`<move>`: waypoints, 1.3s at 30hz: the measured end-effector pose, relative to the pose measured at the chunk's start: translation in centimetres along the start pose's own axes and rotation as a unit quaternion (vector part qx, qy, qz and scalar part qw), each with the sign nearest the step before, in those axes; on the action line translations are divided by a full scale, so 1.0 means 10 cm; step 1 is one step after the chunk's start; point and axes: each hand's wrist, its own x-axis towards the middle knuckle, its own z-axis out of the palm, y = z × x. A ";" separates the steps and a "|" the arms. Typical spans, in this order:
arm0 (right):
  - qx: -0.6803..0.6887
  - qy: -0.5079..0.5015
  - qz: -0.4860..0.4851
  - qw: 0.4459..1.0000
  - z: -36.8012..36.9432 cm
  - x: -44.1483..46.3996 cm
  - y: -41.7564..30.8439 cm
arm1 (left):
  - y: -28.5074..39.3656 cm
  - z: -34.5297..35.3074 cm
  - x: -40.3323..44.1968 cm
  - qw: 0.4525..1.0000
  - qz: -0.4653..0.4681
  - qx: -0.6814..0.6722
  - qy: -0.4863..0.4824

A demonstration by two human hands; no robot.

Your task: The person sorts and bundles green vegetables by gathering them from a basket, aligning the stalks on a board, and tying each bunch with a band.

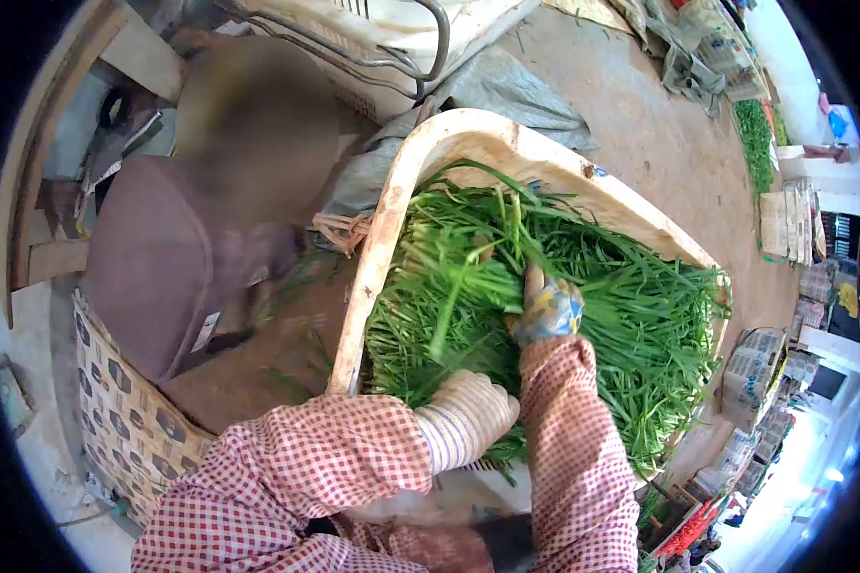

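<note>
Filling the pale crate (648, 212), green stalks (640, 315) lie beyond the left hand (466, 418) and around the right hand (549, 307). Left: curled at crate's near side; right: fingers bent among leaves mid-crate; can't tell if either pinches. Crate walls rise left and far; bare floor (640, 115) beyond far wall.

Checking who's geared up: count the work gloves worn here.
2: a striped glove on the left hand, over the crate's near side, and a blue-and-yellow glove on the right hand, among the greens. Others may be hidden.
</note>
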 end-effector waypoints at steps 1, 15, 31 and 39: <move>-0.004 -0.010 0.003 1.000 -0.05 0.03 -0.01 | 0.01 -0.01 -0.01 1.000 0.000 0.003 -0.002; 0.141 0.055 -0.026 0.988 0.00 -0.11 0.24 | -0.33 0.51 0.25 0.545 -0.270 -0.728 0.316; 0.153 0.130 -0.209 0.957 -0.06 -1.02 0.50 | -0.66 0.45 0.31 0.370 0.199 -0.832 0.362; 0.394 0.257 -0.261 0.843 -0.27 -0.99 0.23 | -0.63 0.37 0.31 0.377 0.213 -0.820 0.375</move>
